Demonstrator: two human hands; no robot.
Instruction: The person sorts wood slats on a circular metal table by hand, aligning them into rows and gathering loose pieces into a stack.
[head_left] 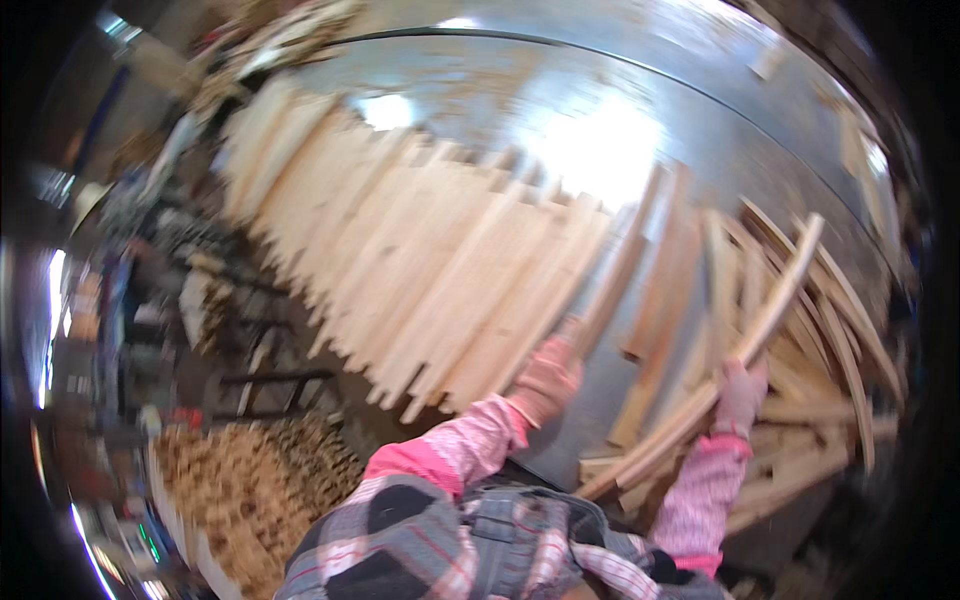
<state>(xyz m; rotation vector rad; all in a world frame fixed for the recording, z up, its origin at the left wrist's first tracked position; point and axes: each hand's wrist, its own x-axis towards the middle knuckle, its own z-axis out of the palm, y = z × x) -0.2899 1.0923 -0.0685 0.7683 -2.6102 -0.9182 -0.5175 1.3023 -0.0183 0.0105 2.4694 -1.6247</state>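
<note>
My right hand (742, 395) is closed round a long, slightly curved wooden strip (785, 290). This strip slants from near my body up to the far right, above a heap of other strips. My left hand (548, 382) is at the near end of another wooden strip (620, 275), with its fingers seemingly closed on it; motion blurs them. Just left of that hand, a wide row of pale wooden strips (430, 270) lies side by side on the grey metal table (590, 400). Between my hands lie a few loose, browner strips (665, 270).
A jumbled heap of curved strips (815, 385) covers the right side. At the lower left stands a large stack of wood pieces (240, 490), its cut ends showing. Beyond it are a dark metal frame (275, 378) and blurred workshop clutter. More wood (290, 40) lies at the far left.
</note>
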